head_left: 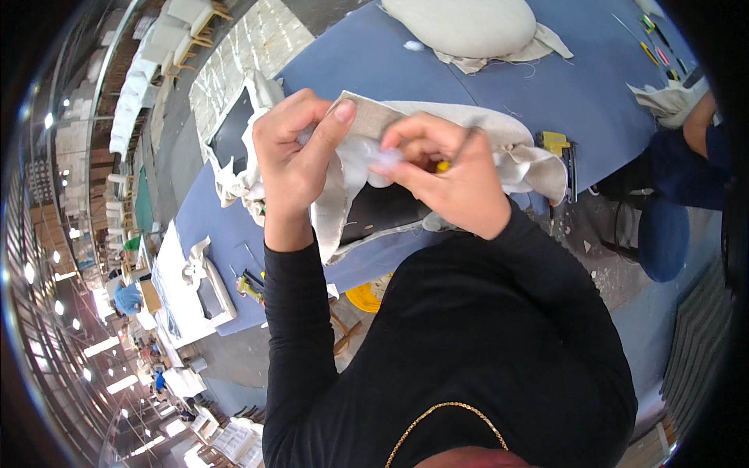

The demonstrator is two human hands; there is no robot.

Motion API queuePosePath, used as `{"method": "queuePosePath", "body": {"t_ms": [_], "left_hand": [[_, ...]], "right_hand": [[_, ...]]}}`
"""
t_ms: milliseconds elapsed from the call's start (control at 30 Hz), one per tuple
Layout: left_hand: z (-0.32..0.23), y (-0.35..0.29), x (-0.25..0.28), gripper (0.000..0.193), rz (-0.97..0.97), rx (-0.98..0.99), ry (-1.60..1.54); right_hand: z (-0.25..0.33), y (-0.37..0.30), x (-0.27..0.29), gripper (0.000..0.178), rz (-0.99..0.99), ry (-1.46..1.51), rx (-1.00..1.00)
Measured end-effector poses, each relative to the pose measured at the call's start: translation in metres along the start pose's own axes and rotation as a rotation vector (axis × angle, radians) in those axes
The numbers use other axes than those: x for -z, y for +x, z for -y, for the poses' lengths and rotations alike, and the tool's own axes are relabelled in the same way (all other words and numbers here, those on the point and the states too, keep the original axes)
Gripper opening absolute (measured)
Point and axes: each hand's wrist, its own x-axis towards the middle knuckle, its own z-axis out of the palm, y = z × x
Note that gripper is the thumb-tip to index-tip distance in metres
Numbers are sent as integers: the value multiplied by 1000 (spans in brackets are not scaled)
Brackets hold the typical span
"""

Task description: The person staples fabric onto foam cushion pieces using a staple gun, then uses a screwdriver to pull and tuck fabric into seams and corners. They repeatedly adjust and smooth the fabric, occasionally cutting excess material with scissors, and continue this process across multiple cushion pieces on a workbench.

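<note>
Between thumb and fingers, my left hand (300, 148) pinches the raised edge of beige upholstery fabric (367, 117). Close beside it, my right hand (456, 171) has its fingers closed on a tuft of white fluffy wadding (386, 160), slightly blurred. Something small and yellow shows inside the curl of the right fingers; its kind is hidden. Both hands are over a chair part with a dark panel (382, 210), with the loose fabric around its edges. A yellow and black staple gun (555, 144) lies just right of this piece.
A rounded beige cushion (468, 27) lies at the table's far side. Other fabric-edged panels (234, 129) rest to the left, with another staple gun (250, 285). Hand tools (655, 43) lie far right, where another person's arm (698, 121) shows. A yellow bucket (363, 296) stands below the table edge.
</note>
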Motion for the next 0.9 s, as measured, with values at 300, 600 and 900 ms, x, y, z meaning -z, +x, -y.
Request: {"method": "queuePosePath", "body": {"t_ms": [300, 600, 900], "left_hand": [[-34, 11, -7, 28, 249, -119, 99], [16, -15, -1, 12, -157, 51, -52], [26, -33, 3, 13, -194, 103, -120]], "right_hand": [[13, 20, 15, 55, -2, -247, -24], [2, -34, 52, 42, 332, 688, -692], [-9, -116, 65, 83, 266, 374, -444]]}}
